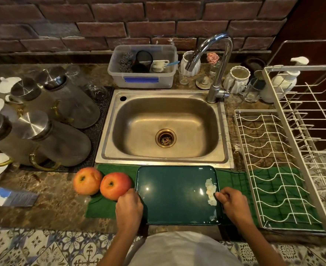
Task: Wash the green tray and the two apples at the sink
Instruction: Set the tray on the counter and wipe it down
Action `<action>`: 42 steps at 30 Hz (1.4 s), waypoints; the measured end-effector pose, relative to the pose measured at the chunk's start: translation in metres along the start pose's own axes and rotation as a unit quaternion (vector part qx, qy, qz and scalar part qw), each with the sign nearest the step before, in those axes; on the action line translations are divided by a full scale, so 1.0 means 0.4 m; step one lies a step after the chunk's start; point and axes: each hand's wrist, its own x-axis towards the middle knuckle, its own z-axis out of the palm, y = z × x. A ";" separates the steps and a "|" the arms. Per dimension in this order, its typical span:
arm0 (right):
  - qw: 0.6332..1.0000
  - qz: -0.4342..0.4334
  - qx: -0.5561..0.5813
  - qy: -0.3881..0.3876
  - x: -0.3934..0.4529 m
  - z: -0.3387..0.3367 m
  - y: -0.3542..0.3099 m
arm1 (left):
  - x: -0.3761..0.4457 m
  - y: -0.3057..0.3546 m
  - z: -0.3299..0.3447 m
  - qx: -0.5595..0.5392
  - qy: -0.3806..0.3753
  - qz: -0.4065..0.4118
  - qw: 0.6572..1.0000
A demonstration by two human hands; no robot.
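A red brick wall (120, 20) stands at the far side, above a brown marbled counter (49, 194). Patterned blue-and-white floor tiles (43, 246) lie near.

At the bottom centre of my view I see a plain white shirt (179, 248). Both forearms are bare, no sleeves reaching them, and neither wrist carries a watch or band.
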 end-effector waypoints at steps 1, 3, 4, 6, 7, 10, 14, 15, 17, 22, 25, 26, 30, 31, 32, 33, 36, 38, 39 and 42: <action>1.000 0.001 0.003 -0.002 0.001 0.004 0.000 | 0.003 -0.002 -0.001 -0.006 0.003 -0.003 1.000; 1.000 0.005 0.008 -0.006 0.001 0.010 -0.001 | 0.007 -0.004 -0.003 -0.020 0.009 -0.007 1.000; 1.000 0.007 0.009 -0.008 0.001 0.013 0.000 | 0.009 -0.005 -0.003 -0.024 0.012 -0.008 1.000; 1.000 0.009 0.009 -0.006 0.001 0.017 0.000 | 0.009 -0.006 -0.004 -0.024 0.015 -0.008 1.000; 1.000 0.010 0.011 -0.004 0.002 0.018 0.001 | 0.008 -0.007 -0.005 -0.024 0.016 -0.007 1.000; 1.000 0.008 0.014 -0.002 0.004 0.016 0.003 | 0.006 -0.005 -0.005 -0.021 0.017 -0.004 1.000; 1.000 0.004 0.017 -0.003 0.005 0.016 0.008 | 0.005 -0.004 -0.009 0.008 0.014 0.000 1.000; 1.000 0.006 0.017 -0.003 0.005 0.016 0.008 | 0.006 -0.004 -0.009 0.015 0.011 0.000 1.000; 1.000 0.009 0.017 0.000 0.007 0.017 0.011 | 0.007 -0.006 -0.009 0.030 0.008 -0.002 1.000; 1.000 0.003 0.019 0.001 0.005 0.016 0.009 | 0.007 -0.013 -0.001 0.026 -0.003 -0.004 1.000; 1.000 -0.001 0.017 -0.004 0.006 0.014 0.010 | 0.007 -0.018 0.000 0.020 -0.003 -0.005 1.000; 1.000 -0.002 0.014 -0.003 0.006 0.013 0.010 | 0.005 -0.021 -0.001 0.018 -0.003 -0.002 1.000; 0.996 -0.020 -0.091 -0.015 0.011 0.006 0.001 | -0.001 -0.036 -0.001 0.012 0.009 0.008 1.000; 0.990 -0.032 -0.139 -0.016 0.013 0.004 -0.004 | -0.001 -0.041 -0.001 0.013 0.013 0.010 1.000; 0.985 -0.045 -0.165 -0.002 0.017 0.002 -0.008 | 0.000 -0.043 -0.001 0.015 0.013 0.012 1.000; 0.982 -0.063 -0.175 0.023 0.023 0.001 -0.013 | 0.001 -0.045 -0.002 0.017 0.011 0.012 1.000; 0.965 -0.142 -0.185 0.116 0.053 0.006 -0.029 | 0.003 -0.045 -0.002 0.014 0.002 0.011 1.000; 0.954 -0.173 -0.210 0.127 0.079 0.013 -0.041 | 0.003 -0.046 0.000 0.012 0.001 0.010 1.000; 0.952 -0.173 -0.225 0.115 0.093 0.018 -0.048 | 0.002 -0.046 0.000 0.008 0.002 0.010 1.000; 0.944 -0.172 -0.272 0.079 0.130 0.042 -0.055 | 0.002 -0.050 0.001 -0.003 0.002 0.004 1.000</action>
